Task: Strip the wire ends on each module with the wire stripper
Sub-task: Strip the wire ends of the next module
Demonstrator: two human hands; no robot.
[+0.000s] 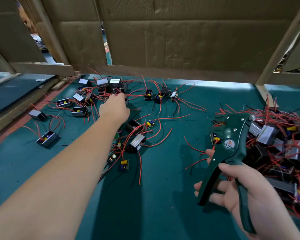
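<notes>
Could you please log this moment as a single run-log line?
left hand: extended to far modules, grip unclear | right hand: holds green wire stripper above table | wire in stripper: none visible

"W01A" on wire stripper (pixel 229 135) sticker

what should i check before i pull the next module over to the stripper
1. Tool in hand: ok. The right hand has its fingers curled round the handles of the wire stripper.
2. Handles open for a new wire: ok, they stand spread apart.
3. Jaws free of wire: cannot tell. The right pile of modules lies right behind them.
4. Grip on a wire: cannot tell. The left hand is at the red wires of the far cluster of modules, but its back hides the fingertips.
5. Only one module will come: not ok, the wires there cross and tangle.
</notes>
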